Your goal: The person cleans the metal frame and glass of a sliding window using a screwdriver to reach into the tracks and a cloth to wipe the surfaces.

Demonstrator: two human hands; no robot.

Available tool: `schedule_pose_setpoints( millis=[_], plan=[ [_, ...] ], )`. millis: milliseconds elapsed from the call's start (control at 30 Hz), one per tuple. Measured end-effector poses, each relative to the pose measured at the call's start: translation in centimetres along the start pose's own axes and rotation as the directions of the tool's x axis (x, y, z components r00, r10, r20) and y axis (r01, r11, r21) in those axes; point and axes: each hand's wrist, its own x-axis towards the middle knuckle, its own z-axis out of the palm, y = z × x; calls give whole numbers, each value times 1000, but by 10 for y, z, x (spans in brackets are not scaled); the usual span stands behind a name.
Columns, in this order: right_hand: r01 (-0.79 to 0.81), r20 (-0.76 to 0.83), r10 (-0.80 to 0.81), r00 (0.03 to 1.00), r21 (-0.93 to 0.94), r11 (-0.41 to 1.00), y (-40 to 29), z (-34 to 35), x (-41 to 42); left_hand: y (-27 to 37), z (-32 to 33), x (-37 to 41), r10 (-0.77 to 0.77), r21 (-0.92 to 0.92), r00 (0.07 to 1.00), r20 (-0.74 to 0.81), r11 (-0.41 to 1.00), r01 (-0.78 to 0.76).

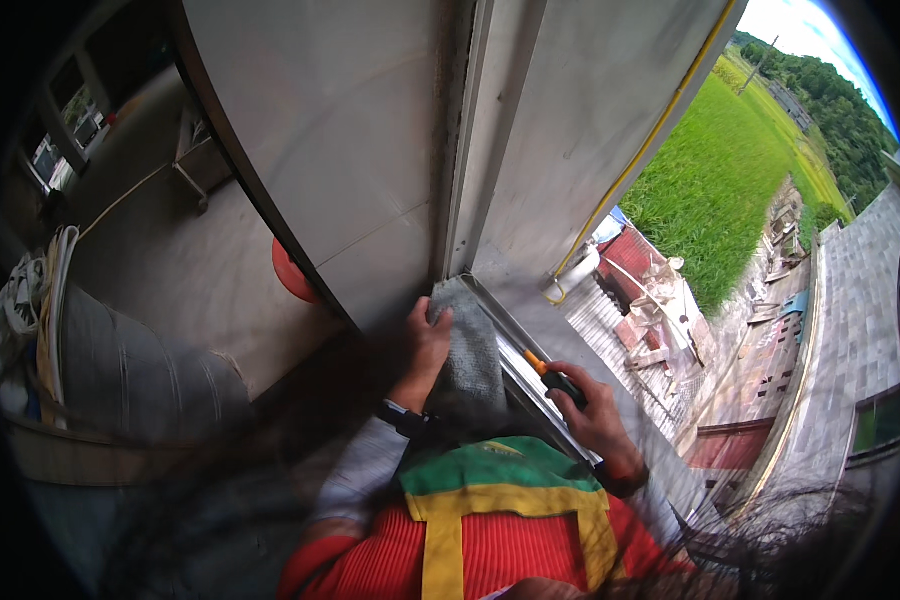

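My left hand (426, 349) has its thumb and fingers on a grey textured cloth (471, 341), pressed near the inner corner of an aluminium window frame. The cloth drapes down over the sill on the room side. In my right hand (598, 416) is a small hand tool (535, 363) with an orange front part and a dark handle; its kind is unclear. The tool's orange end points up and left, just above the aluminium sliding track (529, 386). From the corner, an upright frame profile (465, 172) rises beside the wall.
A yellow cable (645, 146) runs down the outer wall to a white pipe (579, 268). Outside and below lies a corrugated roof (596, 315) with debris. Indoors, a red round object (291, 274) shows behind the wall edge, and grey padded material (150, 367) stands at left.
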Motion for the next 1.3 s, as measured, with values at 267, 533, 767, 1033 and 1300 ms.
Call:
schedule_pose_setpoints(
  millis=[267, 533, 767, 1033, 1300],
  plan=[
    [97, 95, -81, 992, -171, 980, 18, 33, 42, -32, 12, -10, -76, 40, 992, -103, 996, 80],
    [13, 121, 22, 992, -283, 959, 22, 44, 58, -43, 17, -11, 35, 195, 996, -80, 981, -19],
    [86, 26, -84, 996, -152, 985, 52, 66, 57, 0, 17, -20, 215, 352, 976, 24, 912, -210],
    [80, 78, -59, 995, -303, 950, 30, 65, 78, -2, 16, -23, 376, 363, 927, -3, 864, -349],
    [156, 193, -33, 981, -667, 729, -18, 80, 94, 4, 19, -18, 361, 543, 897, 255, 714, -441]
  ],
)
